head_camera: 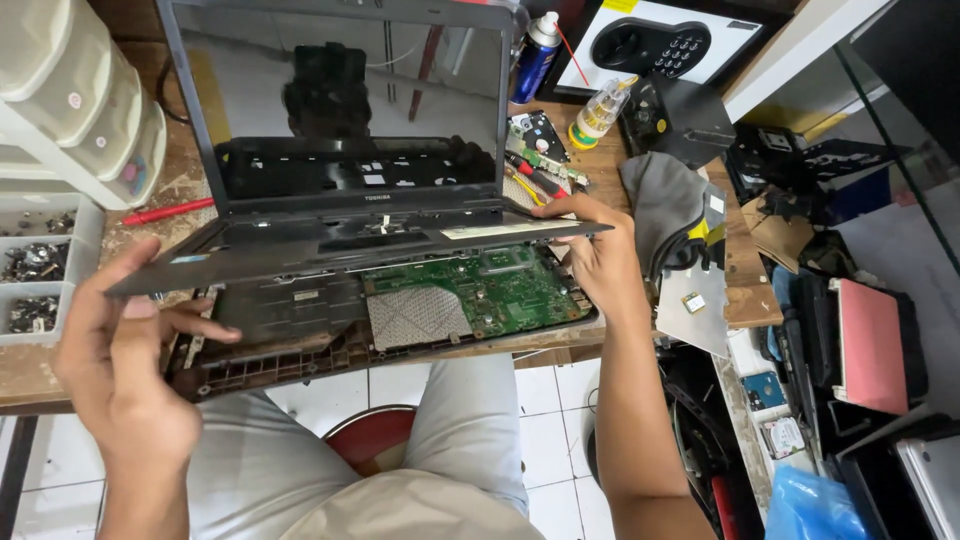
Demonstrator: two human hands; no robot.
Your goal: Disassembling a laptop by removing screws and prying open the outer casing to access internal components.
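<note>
at the far left, a white drawer unit point(75, 95) stands over a compartment tray point(40, 265) of small screws and dark metal parts, with a red pen point(168, 211) lying on the wooden tabletop point(150, 190) just beside the laptop.

the left hand point(125, 350) grips the front left corner of the dark top cover point(350, 245), thumb above and fingers curled under its edge. the cover is raised and tilted off the laptop base point(400, 345), which sits at the near edge of the tabletop, partly overhanging the person's lap. under the lifted cover the green motherboard point(500, 295) and a silver mesh patch point(415, 318) lie exposed. the screen point(340, 100) stands open behind, reflecting the cover.

the right hand point(600, 255) clamps the cover's right edge, fingers pinched on the rim.

further right, a blue spray can point(535, 55), a small glue bottle point(600, 110), a grey cloth point(665, 195) and loose laptop parts crowd the tabletop and the floor beside it.

judged from this, the risk is that a ribbon cable, if one joins the cover to the board, could tear if the cover is pulled up hard; none is clearly visible. the cover could also crack if twisted between the two hands, and the base, overhanging the edge, could slip toward the lap.
</note>
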